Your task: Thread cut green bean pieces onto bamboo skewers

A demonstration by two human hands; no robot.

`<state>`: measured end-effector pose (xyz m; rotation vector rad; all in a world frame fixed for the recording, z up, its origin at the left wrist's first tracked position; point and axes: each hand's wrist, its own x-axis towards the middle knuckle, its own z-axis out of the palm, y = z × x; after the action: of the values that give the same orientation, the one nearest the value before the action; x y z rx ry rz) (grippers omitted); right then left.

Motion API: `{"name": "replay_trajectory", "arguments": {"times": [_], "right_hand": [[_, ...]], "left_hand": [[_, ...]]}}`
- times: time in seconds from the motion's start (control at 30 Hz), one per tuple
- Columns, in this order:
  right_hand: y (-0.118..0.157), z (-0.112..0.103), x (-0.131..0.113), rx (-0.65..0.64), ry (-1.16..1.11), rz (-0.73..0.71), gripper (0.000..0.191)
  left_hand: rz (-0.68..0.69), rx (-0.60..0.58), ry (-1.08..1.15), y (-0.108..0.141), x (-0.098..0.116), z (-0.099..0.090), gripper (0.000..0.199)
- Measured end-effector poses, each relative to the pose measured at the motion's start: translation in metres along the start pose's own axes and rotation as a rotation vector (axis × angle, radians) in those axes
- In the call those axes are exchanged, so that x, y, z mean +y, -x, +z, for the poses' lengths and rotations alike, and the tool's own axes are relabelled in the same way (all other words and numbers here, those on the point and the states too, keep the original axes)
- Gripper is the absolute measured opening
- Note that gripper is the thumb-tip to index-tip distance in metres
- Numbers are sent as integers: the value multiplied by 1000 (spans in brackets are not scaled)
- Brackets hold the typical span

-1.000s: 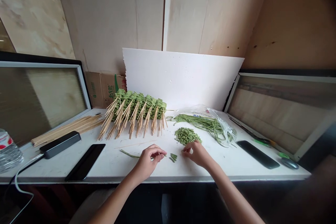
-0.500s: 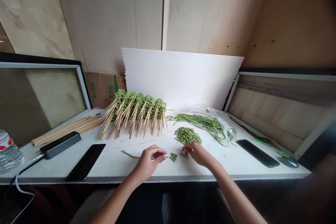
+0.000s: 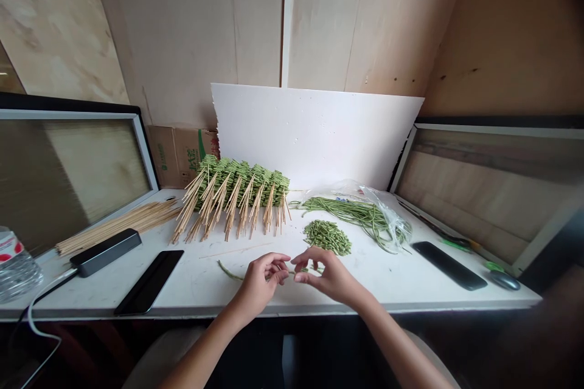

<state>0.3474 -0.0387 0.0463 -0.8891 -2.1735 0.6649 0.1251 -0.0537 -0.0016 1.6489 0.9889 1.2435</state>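
A long green bean (image 3: 228, 270) trails out leftward from under my left hand (image 3: 262, 279), whose fingers are closed around it near the table's front. Just to the right, my right hand (image 3: 329, 276) faces it with thumb and forefinger curved and apart, close to the bean's end, which pokes out between the two hands. Short cut bean pieces (image 3: 317, 268) lie partly hidden behind my right fingers. Behind that hand is a heap of cut green bean pieces (image 3: 327, 236).
Skewered beans (image 3: 244, 179) are stacked at the back, sticks toward me. Loose wooden skewers (image 3: 121, 225), a power bank-like black box (image 3: 106, 251) and a phone (image 3: 149, 282) lie left. Whole long beans (image 3: 349, 209) spill from a plastic bag; another dark phone-like slab (image 3: 449, 265) lies right.
My right hand has moved left from beside the cut-bean heap to near my left hand, now covering the short pieces. The left hand has stayed almost in place.
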Motion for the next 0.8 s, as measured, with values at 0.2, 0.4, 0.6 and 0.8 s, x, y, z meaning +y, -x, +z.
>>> {"name": "replay_trajectory", "arguments": {"times": [0.2, 0.4, 0.6, 0.8], "right_hand": [[-2, 16, 1, 143, 45, -144, 24], [-2, 13, 6, 173, 88, -144, 22], [-1, 17, -8, 166, 72, -145, 16], [-1, 23, -7, 207, 54, -183, 16]], "left_hand": [[-32, -13, -53, 0, 5, -4, 32], [109, 86, -232, -2, 5, -8, 16], [242, 150, -301, 1, 9, -5, 16], [258, 85, -285, 2, 11, -3, 16]]}}
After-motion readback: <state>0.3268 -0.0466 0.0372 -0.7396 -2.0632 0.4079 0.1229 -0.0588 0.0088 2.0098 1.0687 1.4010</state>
